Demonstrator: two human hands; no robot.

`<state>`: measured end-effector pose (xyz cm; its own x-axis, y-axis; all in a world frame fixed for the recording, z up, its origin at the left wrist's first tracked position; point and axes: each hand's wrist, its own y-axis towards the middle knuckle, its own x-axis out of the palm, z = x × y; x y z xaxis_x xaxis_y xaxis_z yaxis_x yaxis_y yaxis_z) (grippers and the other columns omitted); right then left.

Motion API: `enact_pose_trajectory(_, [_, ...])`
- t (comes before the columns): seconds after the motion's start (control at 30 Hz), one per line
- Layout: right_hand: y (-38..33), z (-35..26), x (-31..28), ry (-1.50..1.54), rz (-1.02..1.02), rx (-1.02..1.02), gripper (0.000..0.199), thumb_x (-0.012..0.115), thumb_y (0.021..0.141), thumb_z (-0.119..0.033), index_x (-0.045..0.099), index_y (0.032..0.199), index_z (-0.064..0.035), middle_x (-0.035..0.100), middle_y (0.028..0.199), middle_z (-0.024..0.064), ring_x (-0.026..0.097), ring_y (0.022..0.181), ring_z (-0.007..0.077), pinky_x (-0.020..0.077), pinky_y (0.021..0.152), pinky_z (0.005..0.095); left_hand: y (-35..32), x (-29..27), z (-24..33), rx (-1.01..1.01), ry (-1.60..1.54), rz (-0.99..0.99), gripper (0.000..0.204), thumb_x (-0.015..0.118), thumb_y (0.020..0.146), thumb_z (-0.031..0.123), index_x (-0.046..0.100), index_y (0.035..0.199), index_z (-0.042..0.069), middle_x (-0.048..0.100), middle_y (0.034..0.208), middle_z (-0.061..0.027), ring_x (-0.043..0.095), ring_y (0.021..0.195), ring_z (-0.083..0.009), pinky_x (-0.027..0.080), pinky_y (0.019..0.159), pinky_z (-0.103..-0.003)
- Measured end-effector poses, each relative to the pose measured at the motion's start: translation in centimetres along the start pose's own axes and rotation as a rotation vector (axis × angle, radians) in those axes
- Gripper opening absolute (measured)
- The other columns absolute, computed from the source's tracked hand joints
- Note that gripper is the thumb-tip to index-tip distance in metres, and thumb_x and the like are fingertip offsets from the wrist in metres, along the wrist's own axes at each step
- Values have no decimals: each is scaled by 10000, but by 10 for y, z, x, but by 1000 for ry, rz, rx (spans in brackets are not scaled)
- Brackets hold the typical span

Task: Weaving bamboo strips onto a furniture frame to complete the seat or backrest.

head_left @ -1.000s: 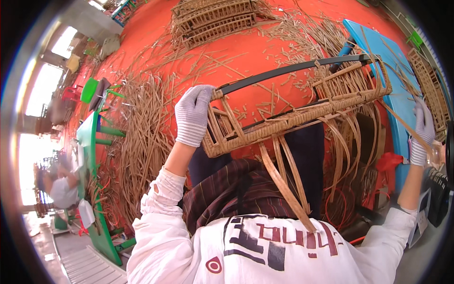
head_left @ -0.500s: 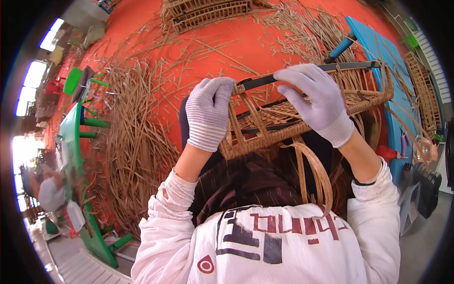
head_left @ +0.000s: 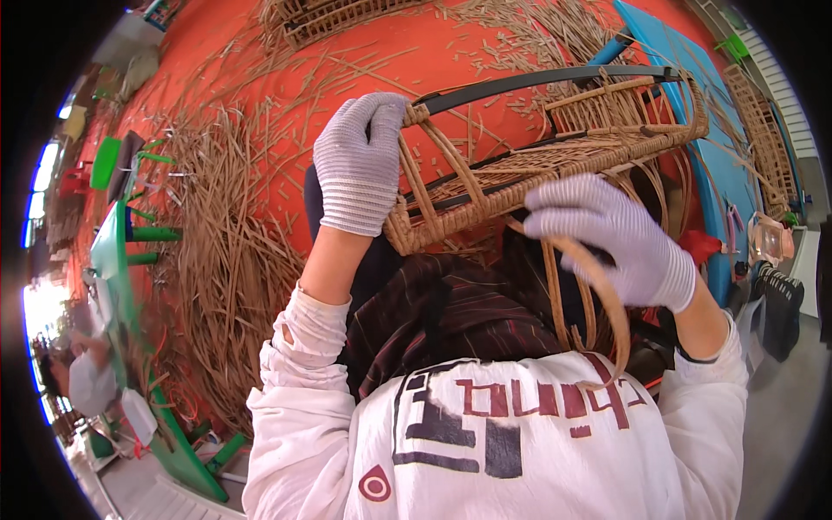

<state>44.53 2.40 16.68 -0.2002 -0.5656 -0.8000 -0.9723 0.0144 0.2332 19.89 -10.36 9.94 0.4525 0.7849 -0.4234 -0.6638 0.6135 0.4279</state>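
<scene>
A woven rattan basket frame (head_left: 511,195) with a black curved band (head_left: 537,82) along its far rim lies across my lap. Wrapped round its left corner post, the fingers of my gloved left hand (head_left: 360,165) hold the basket. My right hand (head_left: 615,234), also in a pale glove, is off the rim and just below the basket's near edge. Its fingers reach out to the left, apart from the thumb side. A loose tan rattan strip (head_left: 611,303) curves past that palm from the near edge; whether the fingers touch it is unclear.
Heaped rattan strips (head_left: 225,260) cover the red floor at left, beside a green table (head_left: 113,251). A blue board (head_left: 719,173) stands at right. Another woven basket (head_left: 338,19) sits at the far side. A person (head_left: 91,377) is at the left edge.
My right hand has left the black band and come down toward the loose strips. The left hand still grips the corner, and the basket appears slightly higher in view.
</scene>
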Motion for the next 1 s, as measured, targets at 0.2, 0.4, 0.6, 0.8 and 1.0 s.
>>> enact_pose_trajectory(0.2, [-22,-40,-24,336,95,34,185,773,785,-156,727,931,-52,678,983,106,657,859,255,524,777,342,-6,1,0,-38,18,-13,193,589,945,129,714,992,-9,709,904,-148,683,795,-228,528,743,-324])
enact_pose_trajectory(0.4, [-47,-35,-69,423,426,38,372,509,1020,-341,656,1024,0,661,914,108,633,799,191,515,762,309,-13,0,8,-32,32,-9,210,597,946,157,718,1000,-5,711,914,-147,685,806,-235,527,758,-330])
enact_pose_trajectory(0.6, [-64,-23,-74,493,599,109,382,453,1053,-323,636,1084,10,672,1001,135,628,770,142,520,722,275,-3,1,6,-64,58,-10,227,601,944,192,723,1010,12,713,924,-150,684,807,-234,521,765,-332])
enact_pose_trajectory(0.8, [-48,-36,-57,630,604,54,337,498,1038,-272,633,1092,32,676,965,139,648,782,164,537,717,295,8,-4,-9,-71,42,-16,257,582,950,235,728,1002,31,709,902,-152,677,813,-247,510,786,-340])
enact_pose_trajectory(1.0, [-52,-29,-52,730,647,172,336,517,1030,-264,639,1095,42,677,923,124,648,747,159,531,667,265,4,-3,-2,-148,-52,-25,241,582,956,209,726,995,19,702,850,-135,652,752,-208,503,741,-323])
